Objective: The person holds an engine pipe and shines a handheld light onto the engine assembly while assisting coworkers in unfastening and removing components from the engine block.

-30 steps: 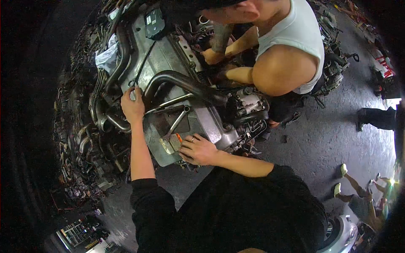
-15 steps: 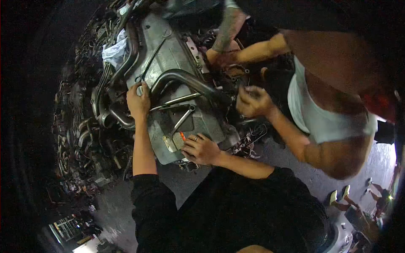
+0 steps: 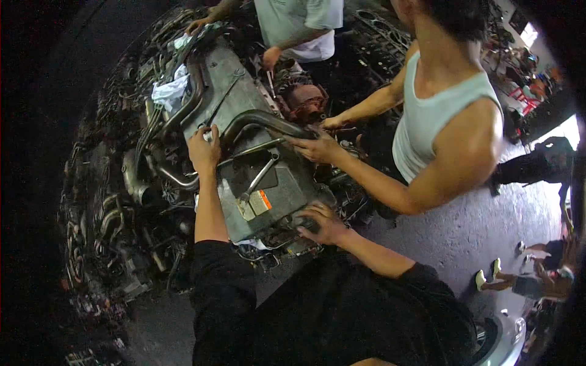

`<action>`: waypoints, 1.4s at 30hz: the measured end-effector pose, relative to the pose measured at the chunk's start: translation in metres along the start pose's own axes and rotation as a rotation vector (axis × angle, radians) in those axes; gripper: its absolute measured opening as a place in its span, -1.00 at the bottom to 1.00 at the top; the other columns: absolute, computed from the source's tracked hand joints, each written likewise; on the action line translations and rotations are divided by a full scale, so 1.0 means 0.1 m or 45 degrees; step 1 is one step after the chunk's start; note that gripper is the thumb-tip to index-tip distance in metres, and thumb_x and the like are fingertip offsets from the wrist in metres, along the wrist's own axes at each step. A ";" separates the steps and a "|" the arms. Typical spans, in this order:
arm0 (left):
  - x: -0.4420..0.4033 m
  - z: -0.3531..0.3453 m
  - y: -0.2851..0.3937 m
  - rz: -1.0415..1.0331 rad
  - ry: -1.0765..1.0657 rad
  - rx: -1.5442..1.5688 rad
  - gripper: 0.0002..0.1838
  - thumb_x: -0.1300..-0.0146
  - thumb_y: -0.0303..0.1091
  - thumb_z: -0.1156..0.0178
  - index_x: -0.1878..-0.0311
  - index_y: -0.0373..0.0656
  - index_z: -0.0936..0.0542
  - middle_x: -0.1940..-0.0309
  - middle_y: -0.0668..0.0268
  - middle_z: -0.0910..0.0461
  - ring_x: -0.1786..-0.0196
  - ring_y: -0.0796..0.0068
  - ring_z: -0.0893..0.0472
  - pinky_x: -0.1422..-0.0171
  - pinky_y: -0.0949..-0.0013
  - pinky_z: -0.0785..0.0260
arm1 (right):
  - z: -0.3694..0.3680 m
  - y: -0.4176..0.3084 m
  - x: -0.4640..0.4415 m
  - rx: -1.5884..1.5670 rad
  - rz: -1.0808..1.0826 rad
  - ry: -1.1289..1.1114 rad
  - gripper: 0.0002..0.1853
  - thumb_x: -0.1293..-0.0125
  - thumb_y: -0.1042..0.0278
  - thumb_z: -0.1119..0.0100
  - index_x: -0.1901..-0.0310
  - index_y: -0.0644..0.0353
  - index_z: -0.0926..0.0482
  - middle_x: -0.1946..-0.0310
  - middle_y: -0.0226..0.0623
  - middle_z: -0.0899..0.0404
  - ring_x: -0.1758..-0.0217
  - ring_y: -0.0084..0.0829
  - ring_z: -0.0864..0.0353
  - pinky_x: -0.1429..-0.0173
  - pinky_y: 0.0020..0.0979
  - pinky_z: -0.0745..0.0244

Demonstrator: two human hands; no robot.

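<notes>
My left hand (image 3: 204, 151) is at the left side of a grey engine cover (image 3: 290, 192), its thumb and fingers curled together. By its fingertips is the near end of a long thin wrench (image 3: 224, 100); whether they grip it or something small is hidden. My right hand (image 3: 325, 224) is at the cover's near right corner, thumb and fingers apart around a dark area, with no held object visible. A shorter wrench (image 3: 261, 177) lies on the cover by an orange and white label (image 3: 255, 205). A bent metal pipe (image 3: 262, 117) crosses the cover, with a straight metal bar (image 3: 250, 148) below it.
A co-worker in a white tank top (image 3: 421, 116) stands to the right, one hand (image 3: 320, 146) at the pipe's end. Another person in a white shirt (image 3: 302, 30) works at the far side. Engine parts (image 3: 137, 183) and a white rag (image 3: 171, 93) are on the left.
My right hand has moved right from beside the label to the cover's corner. The view has shifted upward, showing more of the co-workers. The near co-worker's hand has come to the pipe.
</notes>
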State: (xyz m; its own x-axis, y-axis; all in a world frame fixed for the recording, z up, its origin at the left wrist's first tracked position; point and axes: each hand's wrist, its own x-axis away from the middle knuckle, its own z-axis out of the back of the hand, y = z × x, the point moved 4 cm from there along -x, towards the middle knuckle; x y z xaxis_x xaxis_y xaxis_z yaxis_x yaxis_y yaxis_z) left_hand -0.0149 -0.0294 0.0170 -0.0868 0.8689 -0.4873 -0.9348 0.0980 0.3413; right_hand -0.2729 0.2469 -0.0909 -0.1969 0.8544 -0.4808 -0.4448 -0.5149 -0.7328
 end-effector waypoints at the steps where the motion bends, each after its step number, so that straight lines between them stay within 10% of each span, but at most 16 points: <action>1: -0.01 0.01 -0.01 0.050 -0.028 0.066 -0.47 -0.41 0.15 -0.15 0.00 -0.16 -0.74 -0.02 -0.02 -0.68 -0.12 -0.10 -0.61 -0.26 0.03 -0.42 | 0.10 0.05 0.25 0.100 -0.092 -0.001 -0.55 -0.21 0.10 -0.47 -0.07 0.10 -0.63 0.13 -0.22 -0.68 -0.05 -0.13 -0.62 -0.23 -0.11 -0.49; 8: 0.09 0.10 -0.09 -0.236 0.174 0.482 -0.49 -0.37 0.06 -0.28 -0.07 -0.24 -0.68 -0.01 0.00 -0.69 -0.13 -0.05 -0.64 -0.25 0.06 -0.43 | 0.76 0.77 2.74 0.348 -1.420 -0.897 -0.48 -0.36 -0.10 -0.26 0.00 0.30 -0.67 0.12 0.12 -0.71 -0.02 0.04 -0.72 -0.02 -0.02 -0.59; 12: 0.55 0.35 0.01 -0.368 0.364 0.501 -0.54 -0.44 -0.05 -0.24 -0.17 -0.24 -0.62 -0.15 0.04 -0.63 -0.24 0.02 -0.57 -0.35 0.08 -0.35 | 1.23 0.90 4.26 0.629 -1.534 -0.110 -0.55 -0.32 -0.04 -0.28 0.17 0.30 -0.70 0.28 0.08 -0.72 0.11 0.03 -0.75 0.03 -0.02 -0.60; 18: 2.51 0.73 0.41 -0.122 0.576 0.599 -0.58 -0.46 -0.18 -0.26 -0.22 -0.28 -0.56 -0.22 0.06 -0.55 -0.32 0.09 -0.47 -0.46 0.08 -0.22 | 1.29 1.98 6.20 0.290 -1.466 -0.459 -0.60 -0.35 0.02 -0.25 0.01 0.21 -0.68 0.07 0.05 -0.71 -0.01 0.04 -0.71 -0.04 -0.04 -0.59; 22: 3.79 0.41 0.46 0.346 0.444 0.657 -0.60 -0.51 -0.19 -0.20 -0.22 -0.30 -0.54 -0.18 0.06 -0.53 -0.30 0.09 -0.45 -0.43 0.08 -0.23 | 1.72 1.93 5.66 0.359 -1.350 -0.471 -0.61 -0.36 0.03 -0.25 0.02 0.19 -0.69 0.08 0.05 -0.72 0.00 0.04 -0.71 -0.05 -0.05 -0.60; 27: 4.01 0.62 0.95 0.170 0.451 0.520 -0.62 -0.51 -0.22 -0.20 -0.22 -0.30 -0.53 -0.16 0.09 -0.54 -0.28 0.10 -0.47 -0.39 0.08 -0.27 | 2.18 1.66 4.86 0.331 -1.281 -0.575 -0.57 -0.33 0.00 -0.28 -0.01 0.21 -0.67 0.06 0.06 -0.71 -0.07 0.10 -0.67 -0.07 -0.05 -0.61; 29: 3.83 0.80 1.07 0.072 0.456 0.493 -0.64 -0.48 -0.30 -0.21 -0.21 -0.30 -0.54 -0.14 0.09 -0.55 -0.24 0.10 -0.49 -0.36 0.09 -0.29 | 1.75 2.44 5.54 0.597 -0.848 -0.706 -0.57 -0.36 0.00 -0.28 -0.06 0.17 -0.69 -0.11 -0.11 -0.69 -0.17 -0.01 -0.65 -0.21 -0.12 -0.58; 33: 3.22 1.05 0.96 -0.106 0.518 0.405 -0.67 -0.46 -0.36 -0.20 -0.19 -0.31 -0.54 -0.13 0.08 -0.55 -0.23 0.10 -0.50 -0.35 0.10 -0.30 | 0.73 3.76 6.43 -0.097 -0.663 -0.564 -0.72 -0.47 0.29 -0.09 0.01 0.24 -0.72 0.02 -0.16 -0.75 -0.04 -0.25 -0.72 -0.12 -0.18 -0.55; 36: 2.48 1.15 0.71 -0.233 0.570 0.492 -0.70 -0.40 -0.42 -0.22 -0.15 -0.28 -0.58 -0.09 0.06 -0.58 -0.18 0.08 -0.53 -0.33 0.12 -0.33 | 1.68 1.67 4.80 -0.673 -1.852 -0.182 -0.61 -0.53 0.07 -0.03 0.05 0.21 -0.72 0.12 -0.36 -0.70 0.06 -0.36 -0.62 -0.10 -0.20 -0.49; 38: 1.92 1.25 0.71 -0.335 0.587 0.431 -0.71 -0.39 -0.42 -0.22 -0.13 -0.26 -0.61 -0.07 0.08 -0.61 -0.18 0.07 -0.55 -0.32 0.11 -0.34 | 1.22 2.27 4.88 -0.680 -1.481 -0.343 -0.52 -0.52 -0.07 0.00 0.05 0.21 -0.71 0.14 -0.36 -0.68 0.07 -0.28 -0.61 -0.12 -0.18 -0.48; 40: 1.37 1.26 0.70 -0.419 0.596 0.414 -0.72 -0.39 -0.39 -0.23 -0.12 -0.25 -0.62 -0.06 0.10 -0.63 -0.20 0.07 -0.55 -0.32 0.10 -0.34 | 1.38 1.85 4.13 -0.113 -1.746 -0.464 -0.54 -0.48 -0.05 -0.10 -0.02 0.23 -0.68 0.10 -0.23 -0.70 0.02 -0.19 -0.65 -0.18 -0.18 -0.49; 42: 0.87 1.18 0.63 -0.479 0.594 0.400 -0.72 -0.39 -0.37 -0.23 -0.11 -0.24 -0.62 -0.07 0.11 -0.64 -0.21 0.07 -0.55 -0.33 0.09 -0.34 | 1.11 2.02 3.90 0.033 -1.425 -0.403 -0.58 -0.41 0.01 -0.29 0.15 0.32 -0.70 0.39 -0.16 -0.67 0.19 -0.29 -0.67 0.08 -0.20 -0.49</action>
State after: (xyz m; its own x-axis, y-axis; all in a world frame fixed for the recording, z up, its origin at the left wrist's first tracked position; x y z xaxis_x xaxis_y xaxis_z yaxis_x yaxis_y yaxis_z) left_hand -0.0405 0.1101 0.0910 0.0191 0.4544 -0.8906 -0.7919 0.5506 0.2640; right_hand -0.5369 0.4834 -0.3729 0.1092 0.8120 0.5734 -0.5251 0.5369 -0.6603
